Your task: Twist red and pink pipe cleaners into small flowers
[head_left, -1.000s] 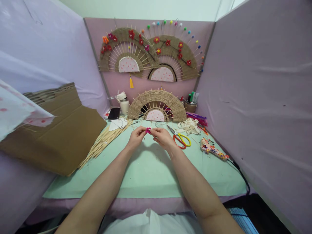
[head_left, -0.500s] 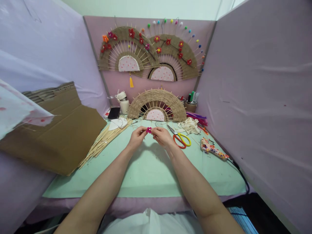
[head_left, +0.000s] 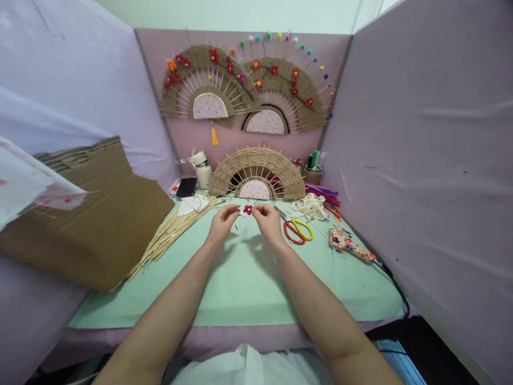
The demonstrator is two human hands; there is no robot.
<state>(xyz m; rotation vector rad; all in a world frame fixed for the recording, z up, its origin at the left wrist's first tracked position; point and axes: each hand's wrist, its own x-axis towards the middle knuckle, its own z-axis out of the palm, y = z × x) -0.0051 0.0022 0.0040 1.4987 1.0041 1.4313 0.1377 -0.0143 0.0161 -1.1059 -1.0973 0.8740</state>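
Between my two hands, above the green tabletop, is a small magenta flower (head_left: pixel 248 210) with a pale centre. My right hand (head_left: pixel 267 220) pinches its right edge between thumb and fingertips. My left hand (head_left: pixel 223 223) is just left of the flower, apart from it, with thumb and forefinger curved and slightly parted. A tiny pale bit shows near the left fingertips; I cannot make out what it is. Behind the hands stands a twine-wrapped fan (head_left: pixel 256 160) with a pink-dotted half-round centre.
Scissors (head_left: pixel 298 231) and a patterned glue gun (head_left: pixel 350 245) with its cable lie right. Thin sticks (head_left: pixel 170 232) and a cardboard sheet (head_left: pixel 88 214) are left. A bottle (head_left: pixel 202 170), phone (head_left: pixel 186 187), cream cloth scraps (head_left: pixel 310 207) and pen cup (head_left: pixel 312 174) sit behind.
My left hand has let go of the flower and moved slightly left. The flower has shifted a little to the right, held in my right hand.
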